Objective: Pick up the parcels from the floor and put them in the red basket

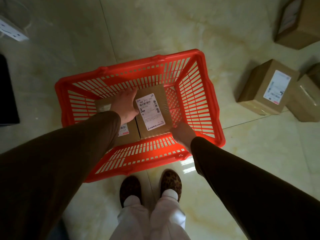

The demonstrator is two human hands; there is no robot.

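The red basket (199, 94) stands on the tiled floor in front of my feet. Inside it sits a brown parcel with a white label (152, 110), and a second parcel (128, 134) lies to its left, partly under my left arm. My left hand (125, 106) lies against the labelled parcel's left side with straight fingers. My right hand (183, 133) is at the parcel's near right corner; its fingers are hidden behind the box. More parcels lie on the floor at the right: a labelled box (266, 89), one beside it (306, 101) and one farther back (297, 23).
A white box (13, 30) lies at the far left, and a dark object (7, 90) sits at the left edge. My slippered feet (150, 186) stand just behind the basket on the glossy tiles.
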